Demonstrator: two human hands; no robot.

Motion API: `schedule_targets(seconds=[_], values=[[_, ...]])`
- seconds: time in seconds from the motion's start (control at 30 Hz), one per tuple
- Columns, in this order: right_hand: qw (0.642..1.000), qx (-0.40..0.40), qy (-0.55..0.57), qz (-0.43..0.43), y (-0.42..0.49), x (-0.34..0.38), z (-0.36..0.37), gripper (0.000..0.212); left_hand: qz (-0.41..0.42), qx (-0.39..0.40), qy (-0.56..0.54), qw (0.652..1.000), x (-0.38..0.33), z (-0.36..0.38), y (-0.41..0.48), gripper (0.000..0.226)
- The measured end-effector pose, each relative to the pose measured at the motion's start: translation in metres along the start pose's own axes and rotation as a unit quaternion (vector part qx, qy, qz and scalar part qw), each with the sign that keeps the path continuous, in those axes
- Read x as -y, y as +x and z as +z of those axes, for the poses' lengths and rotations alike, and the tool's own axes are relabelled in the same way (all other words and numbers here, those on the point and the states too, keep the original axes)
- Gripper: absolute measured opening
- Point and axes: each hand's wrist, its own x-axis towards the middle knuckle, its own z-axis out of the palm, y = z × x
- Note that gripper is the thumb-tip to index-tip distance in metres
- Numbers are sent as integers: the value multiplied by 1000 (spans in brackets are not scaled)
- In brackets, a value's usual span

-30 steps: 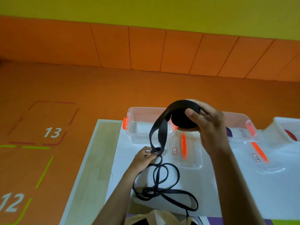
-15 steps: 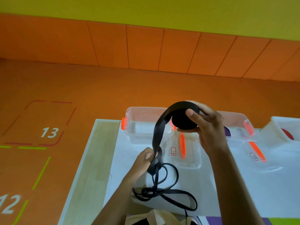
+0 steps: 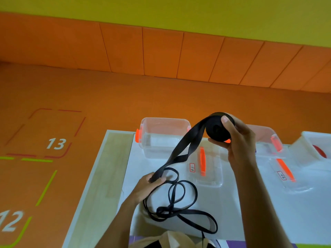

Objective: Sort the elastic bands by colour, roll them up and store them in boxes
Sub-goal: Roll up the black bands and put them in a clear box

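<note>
Head | right hand [image 3: 238,142] grips round, tightly wound roll [image 3: 217,127] of flat black elastic band above clear plastic boxes [image 3: 161,138] | left hand [image 3: 148,183] pinches its loose strap, slack loops [image 3: 179,203] on white table [image 3: 268,212]

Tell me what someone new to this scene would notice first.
The black band draws the eye first: its rolled coil is held up by the right hand over the table's far side. Its free strip runs down to the left hand, which pinches it, and the rest lies in loose loops on the white table. Behind stands a clear box with an orange latch.
</note>
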Motion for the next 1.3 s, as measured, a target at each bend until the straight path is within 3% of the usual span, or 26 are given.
schedule_targets(seconds=[0.07, 0.1, 0.2, 0.3, 0.4, 0.5, 0.57, 0.63, 0.73, 0.8, 0.87, 1.0, 1.17, 1.23, 1.3], values=[[1000, -8, 6, 8, 1, -1, -3, 20, 11, -14, 3, 1000, 5, -10, -2, 18], [1000, -9, 4, 9, 2, -2, -4, 18, 18, -14, 8, 1000, 7, -15, -3, 15], [1000, -10, 0, 10, 4, -4, -5, 18, 41, -10, 65, 997, 12, -28, -5, 37], [1000, -10, -5, 11, 6, -4, -4, 23, 45, -46, 63, 996, 14, -38, -5, 13], [1000, -14, -17, 10, 6, -5, -4, 26, 29, -144, 24, 989, 12, -38, -5, 14], [999, -12, -30, 10, 4, -7, -4, 24, -7, -280, -25, 960, 5, -37, -3, 13], [999, -5, -36, 10, 3, -8, -2, 23, -16, -305, -54, 951, 0, -39, 1, 13], [999, -3, -34, 11, 3, -9, 0, 23, -22, -269, -112, 956, -3, -42, 3, 10], [999, -2, -40, 4, 3, -8, 1, 24, -25, -143, -199, 969, 1, -46, -3, 20], [999, -5, -42, -1, 4, -7, 0, 25, -11, -86, -128, 988, 6, -49, -9, 30], [999, -9, -41, -4, 4, -6, -3, 25, -5, -81, -78, 994, 9, -51, -14, 28], [999, -6, -41, -3, 4, -7, -7, 28, -25, -197, -82, 977, 11, -51, -10, 37], [998, 3, -63, -5, 4, -14, -7, 25, -98, -380, 150, 908, 12, -59, -4, 23], [998, 5, -67, -5, 5, -17, -5, 21, -95, -402, 130, 902, 12, -61, -3, 18], [997, 15, -79, -12, 5, -19, -3, 21, -75, -402, 35, 912, 10, -61, -3, 16]])
